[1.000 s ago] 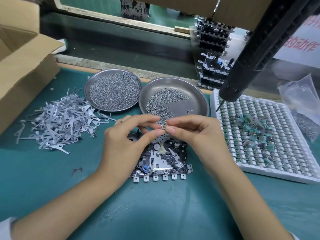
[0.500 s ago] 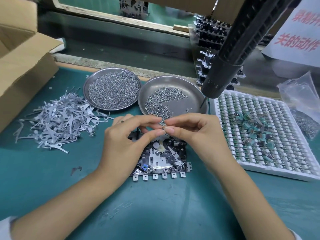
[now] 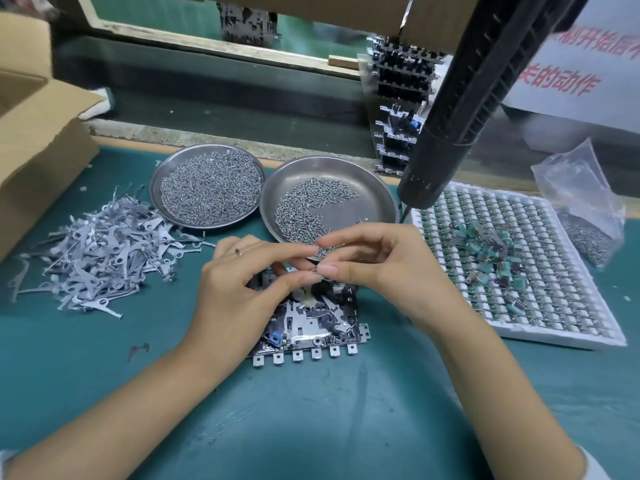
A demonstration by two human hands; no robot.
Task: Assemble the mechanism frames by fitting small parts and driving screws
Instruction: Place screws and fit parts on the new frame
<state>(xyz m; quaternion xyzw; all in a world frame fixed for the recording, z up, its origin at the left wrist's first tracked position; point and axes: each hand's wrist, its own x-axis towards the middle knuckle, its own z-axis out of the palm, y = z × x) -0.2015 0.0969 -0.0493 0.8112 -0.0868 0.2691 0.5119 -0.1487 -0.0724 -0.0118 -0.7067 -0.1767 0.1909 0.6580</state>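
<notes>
A black and silver mechanism frame (image 3: 311, 327) lies flat on the green mat in front of me. Both hands hover just above its far edge, fingertips meeting. My left hand (image 3: 242, 289) and my right hand (image 3: 377, 268) pinch a tiny metal part (image 3: 316, 270) between thumbs and forefingers. Two steel dishes sit behind: the left dish (image 3: 156, 188) is full of small parts, the right dish (image 3: 377, 199) holds screws (image 3: 304, 209). A black powered screwdriver (image 3: 446, 133) hangs at the upper right, its bit near the right dish's rim.
A pile of grey stamped metal levers (image 3: 100, 247) lies left of the frame. A white tray (image 3: 554, 327) with small green components sits at right, a plastic bag (image 3: 585, 209) behind it. A cardboard box (image 3: 38, 143) stands far left. Stacked finished frames (image 3: 398, 109) rise at the back.
The hanging screwdriver has swung left across the view, toward the right dish. My hands stay together over the frame, still working the tiny part.
</notes>
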